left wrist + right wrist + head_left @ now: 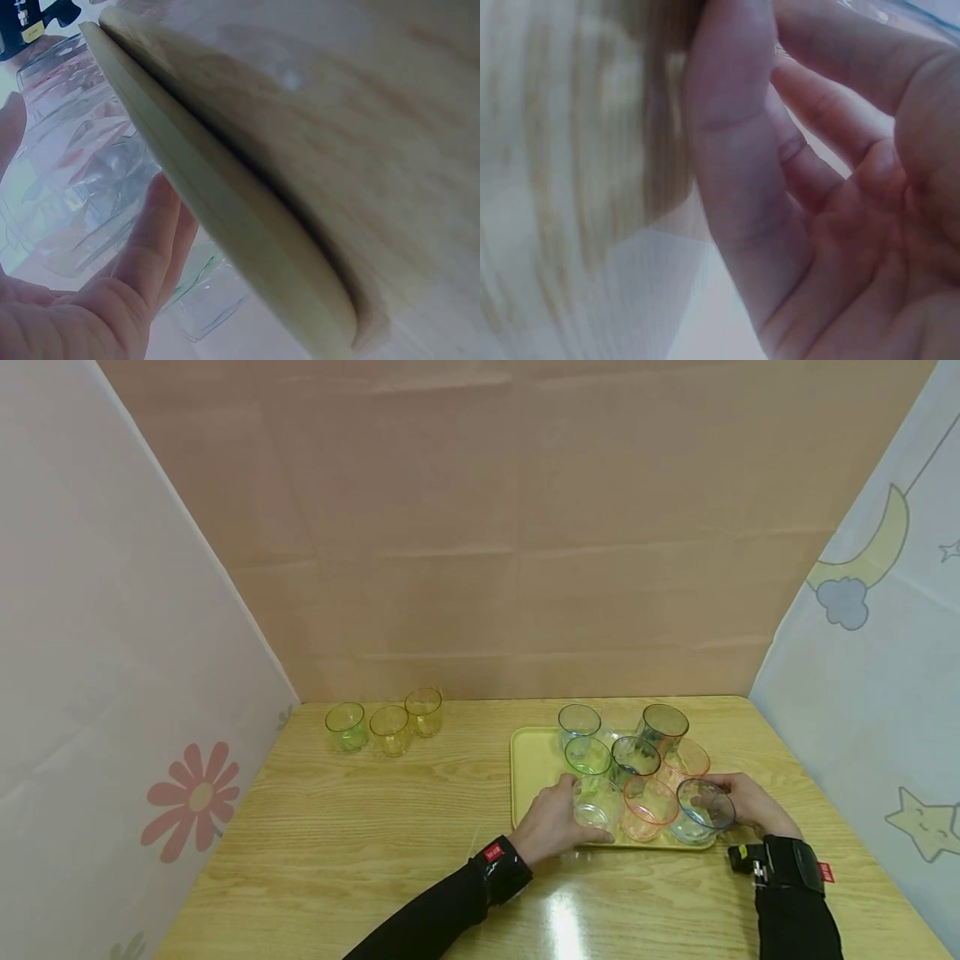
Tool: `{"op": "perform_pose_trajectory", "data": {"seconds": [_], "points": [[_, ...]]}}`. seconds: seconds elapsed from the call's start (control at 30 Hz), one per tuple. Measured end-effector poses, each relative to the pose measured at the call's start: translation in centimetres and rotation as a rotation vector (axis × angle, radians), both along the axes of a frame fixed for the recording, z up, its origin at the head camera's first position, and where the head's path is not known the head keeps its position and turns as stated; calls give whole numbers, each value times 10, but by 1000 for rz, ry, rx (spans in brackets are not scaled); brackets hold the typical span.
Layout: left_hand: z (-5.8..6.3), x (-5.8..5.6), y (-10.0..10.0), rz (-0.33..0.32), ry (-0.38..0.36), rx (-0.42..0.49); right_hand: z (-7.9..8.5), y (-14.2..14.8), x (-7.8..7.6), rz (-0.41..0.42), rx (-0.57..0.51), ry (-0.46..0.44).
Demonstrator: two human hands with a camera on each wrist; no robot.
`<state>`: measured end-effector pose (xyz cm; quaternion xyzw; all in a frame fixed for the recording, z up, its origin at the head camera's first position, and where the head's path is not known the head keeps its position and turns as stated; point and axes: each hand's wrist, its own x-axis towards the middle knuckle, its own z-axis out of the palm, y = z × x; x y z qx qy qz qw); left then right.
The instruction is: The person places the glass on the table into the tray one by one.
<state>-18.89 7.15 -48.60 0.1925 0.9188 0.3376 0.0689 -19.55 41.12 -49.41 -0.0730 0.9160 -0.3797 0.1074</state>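
A row of glasses stands along the near side of a yellow tray [529, 781]. At its left end, my left hand [557, 822] holds a clear glass [597, 814], thumb in front and fingers behind. My right hand [756, 807] curls round the outer side of a blue-rimmed glass [703, 814] at the right end. Between these two stands a pink-rimmed glass [648, 814]. In the left wrist view the fingers lie close to the tray's edge [225, 232]. The right wrist view shows bent fingers [742, 150]; most of the glass is out of sight there.
Behind the near row, the tray carries a green glass [588, 762], a dark glass [634, 762], an orange-rimmed glass [688, 762] and others. Two yellow glasses [390, 731] and a green-tinted glass [347, 729] stand at the table's far left. Papered walls [517, 543] enclose the table.
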Motion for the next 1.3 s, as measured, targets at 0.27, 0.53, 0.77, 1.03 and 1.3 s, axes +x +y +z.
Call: {"op": "perform_pose_trajectory", "data": {"seconds": [0.27, 0.53, 0.77, 1.03, 1.3], "points": [[9, 0, -12, -20, 11, 10, 0, 0, 0, 8, -38, -12], [12, -6, -32, -39, 13, 53, -3, 1, 1, 7, -91, -44], [16, -19, -55, -15, 4, 84, -4, 1, 0, -20, -49, -45], [18, -35, -82, 44, 35, 210, -3, 1, 1, -14, -85, -57], [14, -50, -108, 118, 118, 309, -3, 2, 0, 0, -100, -62]]}}
